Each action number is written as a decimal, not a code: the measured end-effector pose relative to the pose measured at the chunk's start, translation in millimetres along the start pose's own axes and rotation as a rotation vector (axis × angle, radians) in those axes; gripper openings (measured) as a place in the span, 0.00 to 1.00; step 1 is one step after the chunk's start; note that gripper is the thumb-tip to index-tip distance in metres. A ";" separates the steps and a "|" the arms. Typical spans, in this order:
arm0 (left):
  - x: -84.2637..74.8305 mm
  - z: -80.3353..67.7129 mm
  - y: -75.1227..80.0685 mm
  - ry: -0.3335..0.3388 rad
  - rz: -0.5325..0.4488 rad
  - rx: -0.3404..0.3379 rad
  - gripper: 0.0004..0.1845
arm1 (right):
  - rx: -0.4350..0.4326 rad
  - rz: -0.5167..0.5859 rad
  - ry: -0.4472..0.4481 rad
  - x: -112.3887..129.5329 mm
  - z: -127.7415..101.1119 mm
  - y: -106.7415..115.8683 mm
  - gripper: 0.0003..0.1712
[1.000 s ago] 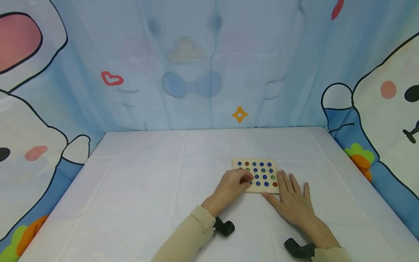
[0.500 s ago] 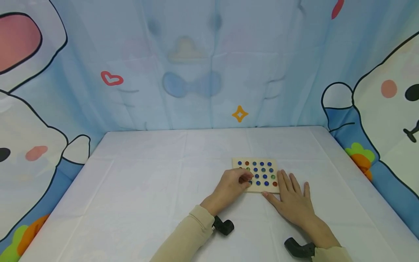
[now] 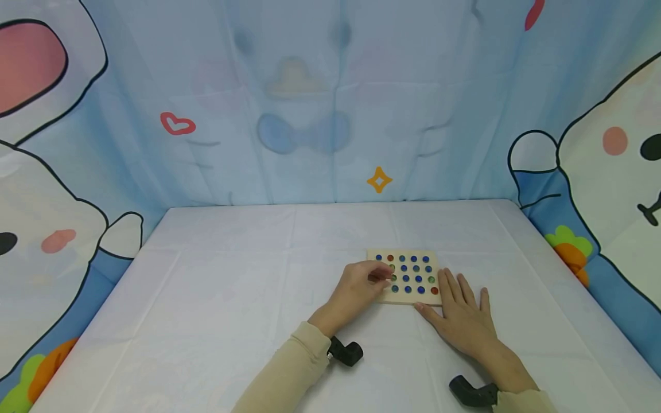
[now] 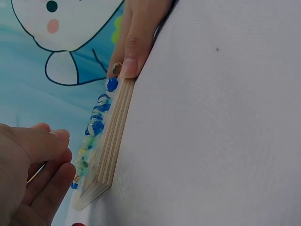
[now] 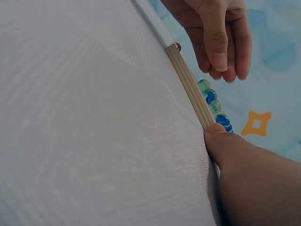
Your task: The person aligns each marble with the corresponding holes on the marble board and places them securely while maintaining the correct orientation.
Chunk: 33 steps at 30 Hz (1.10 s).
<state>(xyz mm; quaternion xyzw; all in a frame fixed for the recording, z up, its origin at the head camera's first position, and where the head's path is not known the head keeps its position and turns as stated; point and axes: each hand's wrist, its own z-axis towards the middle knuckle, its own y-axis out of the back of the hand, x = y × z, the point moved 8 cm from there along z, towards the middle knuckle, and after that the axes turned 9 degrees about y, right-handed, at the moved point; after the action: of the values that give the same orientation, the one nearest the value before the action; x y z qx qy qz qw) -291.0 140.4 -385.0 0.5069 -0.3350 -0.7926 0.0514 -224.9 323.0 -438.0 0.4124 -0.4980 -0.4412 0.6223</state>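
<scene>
A pale wooden board [image 3: 414, 284] lies on the table, bearing rows of glass marbles, mostly blue with some green and red. Over its left part hovers my left hand [image 3: 358, 285], thumb and fingers loosely bent and apart; nothing shows between them in the right wrist view. That hand hides some of the left marbles. My right hand [image 3: 462, 321] rests beside the board's right end with straight fingers, its thumb touching the front edge. In the left wrist view, blue marbles [image 4: 95, 127] stand along the layered board edge [image 4: 110, 155]. A red marble [image 5: 177, 46] shows at the far end.
A white cloth [image 3: 222, 298] covers the table. Behind it hangs a blue curtain [image 3: 310, 172] with cartoon prints. Black wrist mounts [image 3: 347, 353] stick out from both sleeves.
My left hand has drawn back slightly to the left, uncovering a green marble and a blue-green one near the board's front left. The right hand stays in place.
</scene>
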 end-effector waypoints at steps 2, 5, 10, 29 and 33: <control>2.9 -0.1 3.8 0.008 -0.010 -0.013 0.10 | 0.003 0.003 -0.002 -0.5 0.2 -0.5 0.60; 8.5 -0.5 8.7 0.030 -0.032 -0.024 0.10 | 0.005 0.004 -0.005 -0.8 0.3 -0.2 0.60; 14.5 -1.4 17.3 0.050 -0.058 -0.032 0.10 | 0.004 0.005 -0.006 -0.6 0.2 0.1 0.61; 38.5 -6.4 41.4 0.107 -0.029 -0.093 0.10 | -0.006 0.012 -0.002 -0.9 -0.5 1.0 0.61; 43.2 -8.0 40.9 0.121 -0.015 -0.095 0.10 | -0.006 0.019 -0.003 -2.0 -0.1 0.2 0.61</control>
<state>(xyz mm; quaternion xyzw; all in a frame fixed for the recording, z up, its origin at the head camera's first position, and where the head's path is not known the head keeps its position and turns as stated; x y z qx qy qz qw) -315.6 86.9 -396.5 0.5535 -0.2896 -0.7757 0.0896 -225.0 325.0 -438.4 0.4053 -0.5014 -0.4375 0.6268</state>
